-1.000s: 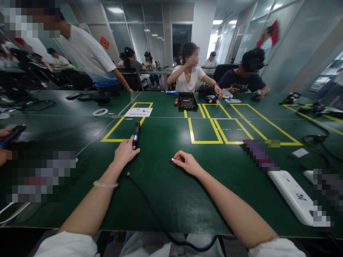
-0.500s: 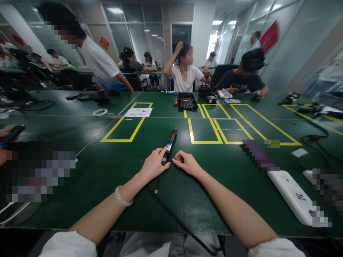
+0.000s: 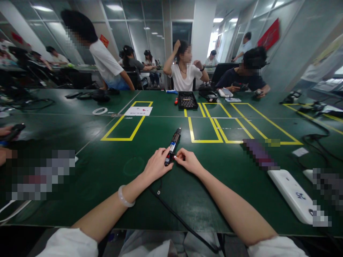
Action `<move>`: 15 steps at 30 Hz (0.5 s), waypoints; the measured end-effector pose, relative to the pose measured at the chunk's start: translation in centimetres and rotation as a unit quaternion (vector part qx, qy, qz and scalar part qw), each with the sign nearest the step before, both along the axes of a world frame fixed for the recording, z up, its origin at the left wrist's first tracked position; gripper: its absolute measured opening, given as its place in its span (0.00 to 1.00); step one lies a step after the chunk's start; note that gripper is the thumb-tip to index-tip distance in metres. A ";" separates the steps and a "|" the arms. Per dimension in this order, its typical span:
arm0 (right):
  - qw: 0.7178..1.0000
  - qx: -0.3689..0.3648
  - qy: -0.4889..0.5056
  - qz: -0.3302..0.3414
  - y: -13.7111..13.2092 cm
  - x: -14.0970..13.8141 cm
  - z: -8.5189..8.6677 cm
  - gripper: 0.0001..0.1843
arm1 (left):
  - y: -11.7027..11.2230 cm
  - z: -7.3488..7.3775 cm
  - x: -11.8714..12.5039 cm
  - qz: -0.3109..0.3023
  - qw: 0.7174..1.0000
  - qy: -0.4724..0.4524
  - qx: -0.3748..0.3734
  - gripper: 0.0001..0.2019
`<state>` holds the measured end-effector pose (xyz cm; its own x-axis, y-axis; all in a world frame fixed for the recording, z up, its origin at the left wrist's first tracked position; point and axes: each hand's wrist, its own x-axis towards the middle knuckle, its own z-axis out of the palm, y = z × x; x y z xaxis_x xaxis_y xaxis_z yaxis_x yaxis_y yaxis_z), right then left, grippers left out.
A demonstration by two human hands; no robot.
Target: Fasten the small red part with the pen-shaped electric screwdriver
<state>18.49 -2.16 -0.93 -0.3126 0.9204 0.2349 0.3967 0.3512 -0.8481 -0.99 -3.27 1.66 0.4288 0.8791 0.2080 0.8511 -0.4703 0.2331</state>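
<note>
A slim black electric screwdriver [image 3: 175, 139] lies at the middle of the green table, its casing open and blue, silver and red parts showing inside. My left hand [image 3: 157, 162] is closed on its near half, fingers on the left side and thumb at the rear end. My right hand [image 3: 188, 160] pinches a tiny pale piece [image 3: 175, 157], perhaps a wire plug, against the right side of the open casing. What the piece joins is too small to tell. Below my left wrist runs a black cable [image 3: 177, 212], with a small ring-ended lead [image 3: 158, 192] beside it.
A black tray of small parts [image 3: 188, 107] stands at the far side, a red item [image 3: 176, 101] beside it. A printed card [image 3: 138, 111] and a tape roll [image 3: 99, 111] lie left. The white power strip [image 3: 293, 194] is at the right. Several people sit or stand beyond the table.
Both hands and the screwdriver have shifted slightly right. The right fingertips with the small piece have come closer to the casing. Across the table, a person at the left has moved right.
</note>
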 end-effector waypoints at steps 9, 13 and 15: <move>0.999 0.009 -0.039 0.001 0.1 -0.4 -0.2 0.07 | 0.0 -0.3 0.1 0.000 1.000 -0.006 0.010 0.32; 1.000 0.011 -0.024 0.009 0.3 -0.6 -0.5 0.08 | -0.2 -0.1 0.3 0.001 1.000 -0.001 0.013 0.32; 1.000 0.004 0.009 0.017 0.4 -0.7 -0.6 0.08 | -0.2 -0.1 0.3 0.001 1.000 0.003 0.015 0.32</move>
